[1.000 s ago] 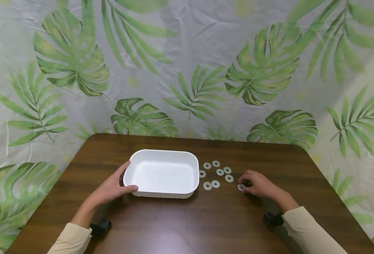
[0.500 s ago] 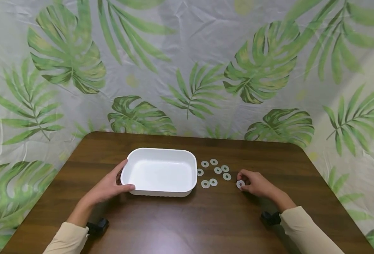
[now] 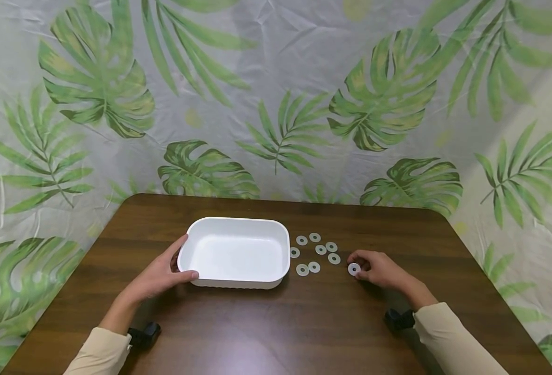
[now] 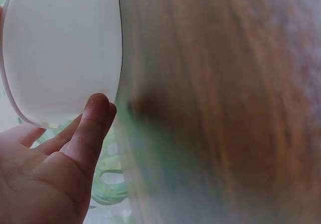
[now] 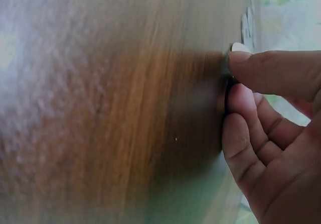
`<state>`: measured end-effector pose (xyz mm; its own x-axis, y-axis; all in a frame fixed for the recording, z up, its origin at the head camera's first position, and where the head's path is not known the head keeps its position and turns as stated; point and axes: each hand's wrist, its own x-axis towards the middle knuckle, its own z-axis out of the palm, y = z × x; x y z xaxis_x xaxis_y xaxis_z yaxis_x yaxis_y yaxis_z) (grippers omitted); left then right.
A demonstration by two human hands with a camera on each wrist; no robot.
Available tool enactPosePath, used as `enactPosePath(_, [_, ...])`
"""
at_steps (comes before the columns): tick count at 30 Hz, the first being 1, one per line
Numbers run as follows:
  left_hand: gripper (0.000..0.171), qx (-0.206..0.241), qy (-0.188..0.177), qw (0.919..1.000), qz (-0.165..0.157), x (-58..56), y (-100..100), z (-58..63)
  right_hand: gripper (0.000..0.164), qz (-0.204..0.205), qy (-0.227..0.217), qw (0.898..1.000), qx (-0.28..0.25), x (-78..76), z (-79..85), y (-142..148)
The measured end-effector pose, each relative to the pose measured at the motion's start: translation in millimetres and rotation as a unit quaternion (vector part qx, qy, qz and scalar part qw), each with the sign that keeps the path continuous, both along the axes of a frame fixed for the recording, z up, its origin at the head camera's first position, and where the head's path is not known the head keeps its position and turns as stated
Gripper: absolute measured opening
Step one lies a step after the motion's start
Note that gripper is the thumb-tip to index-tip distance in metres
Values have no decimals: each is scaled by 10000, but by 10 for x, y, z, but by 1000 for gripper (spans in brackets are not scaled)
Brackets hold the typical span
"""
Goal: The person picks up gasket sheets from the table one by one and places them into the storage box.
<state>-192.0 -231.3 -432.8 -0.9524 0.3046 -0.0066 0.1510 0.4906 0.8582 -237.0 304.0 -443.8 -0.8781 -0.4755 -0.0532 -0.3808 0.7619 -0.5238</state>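
A white rectangular tray (image 3: 238, 284) with rounded corners stands left of centre in the head view, its inside bare. My left hand (image 3: 156, 273) holds its left end, thumb on the near rim and fingers round the far corner. In the left wrist view, the thumb (image 4: 93, 118) lies against the tray's pale wall (image 4: 60, 58). To the right, my right hand (image 3: 381, 270) pinches a flat whitish washer (image 3: 349, 270) between thumb and fingers, tilted up. In the right wrist view, the washer's edge (image 5: 239, 47) peeks out past the thumb, with the fingertips close to the tabletop.
Several similar flat washers (image 3: 306, 270) lie scattered on the dark wooden table (image 3: 257, 323) between the tray and my right hand. One sits right by the tray's right end. Behind the table hangs a leaf-patterned cloth (image 3: 276, 104).
The washer under my right fingertips has come up from lying flat to a tilted position in the pinch. My left hand stays on the tray. The whole head view has shifted slightly.
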Motion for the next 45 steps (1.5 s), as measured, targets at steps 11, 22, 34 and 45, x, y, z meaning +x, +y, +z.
enactPosePath(11, [101, 54, 26, 10000, -23, -8, -18, 31, 30, 54, -97, 9999, -24, -45, 8, -1])
enactPosePath(22, [101, 26, 14, 10000, 12, -16, -22, 24, 28, 43, 216, 9997, 75, -112, 38, -16])
enactPosePath(34, [100, 85, 23, 10000, -23, 4, -24, -11, 30, 26, 242, 9994, -250, -231, 357, -144])
enactPosePath(45, [100, 257, -31, 9996, -70, -2, -14, -45, 32, 121, 121, 9998, -99, -423, 646, -382])
